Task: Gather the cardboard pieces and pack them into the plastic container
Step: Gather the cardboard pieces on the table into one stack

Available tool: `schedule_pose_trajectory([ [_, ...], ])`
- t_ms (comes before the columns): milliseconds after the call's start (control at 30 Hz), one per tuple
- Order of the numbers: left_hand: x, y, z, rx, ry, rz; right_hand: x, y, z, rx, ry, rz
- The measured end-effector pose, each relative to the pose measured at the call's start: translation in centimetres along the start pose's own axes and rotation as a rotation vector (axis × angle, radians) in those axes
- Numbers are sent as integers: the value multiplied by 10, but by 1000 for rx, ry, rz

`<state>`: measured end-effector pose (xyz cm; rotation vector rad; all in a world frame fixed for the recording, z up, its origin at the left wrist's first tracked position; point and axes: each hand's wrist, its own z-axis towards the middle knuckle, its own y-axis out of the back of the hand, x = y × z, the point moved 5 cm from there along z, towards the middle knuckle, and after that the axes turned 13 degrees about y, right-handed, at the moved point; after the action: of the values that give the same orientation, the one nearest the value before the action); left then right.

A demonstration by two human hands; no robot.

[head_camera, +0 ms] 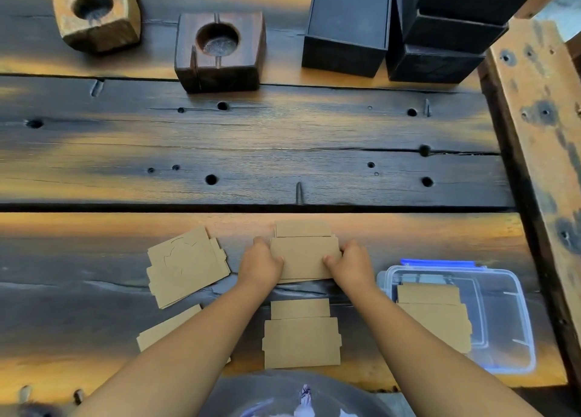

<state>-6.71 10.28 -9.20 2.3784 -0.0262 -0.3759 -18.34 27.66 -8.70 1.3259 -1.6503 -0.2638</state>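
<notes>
Nearest cardboard piece [301, 341] lies flat, left of plastic container [509, 319]. Beyond it, left hand [261, 267] & right hand [350, 267] both grasp a cardboard stack [303, 258] by its sides.

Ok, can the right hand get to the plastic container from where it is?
Probably yes. The container sits open just beside the right hand, nothing between them, but that hand is busy gripping a cardboard stack.

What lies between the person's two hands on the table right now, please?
In the head view, a stack of cardboard pieces lies between the left hand and the right hand, gripped at its two side edges.
</notes>
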Motion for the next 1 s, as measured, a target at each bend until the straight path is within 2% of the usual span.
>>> schedule_pose_trajectory([
  [167, 1, -10, 3, 89, 61, -111, -8, -3, 5, 25, -87, 87],
  [300, 9, -8, -1, 83, 52, -149, -12, 0, 2, 21, -149, 98],
  [500, 29, 0, -26, 36, -50, -193, -16, -5, -29, 5, -90, 136],
  [633, 58, -2, -45, 101, -97, -199, -30, -16, -61, 30, -50, 148],
  [1000, 127, -35, -87, 195, -25, -209, -66, -40, -126, 70, 1, 71],
])
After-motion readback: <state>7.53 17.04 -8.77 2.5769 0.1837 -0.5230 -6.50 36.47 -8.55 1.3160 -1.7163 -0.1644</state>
